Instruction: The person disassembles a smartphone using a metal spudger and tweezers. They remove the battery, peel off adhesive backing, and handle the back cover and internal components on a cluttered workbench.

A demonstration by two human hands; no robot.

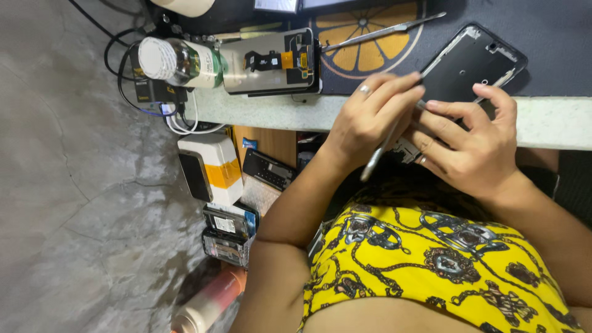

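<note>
Two hands met over a black phone frame that lay at the near edge of the worktop, partly on a dark mat printed with an orange citrus slice. The left hand, a ring on one finger, was curled around a slim metal tool whose tip reached toward the frame. The right hand was half closed, its fingers steadying the frame's near edge; whether it pinched anything small, I could not tell. Left of the frame, a detached phone screen lay back-up with its flex cable showing, and beside it a clear bottle with a white cap lay on its side. Metal tweezers rested on the mat. The pale stone counter edge ran across, with cables hanging at its left end. Below, a shelf held boxes and phone parts above a grey concrete floor.
</note>
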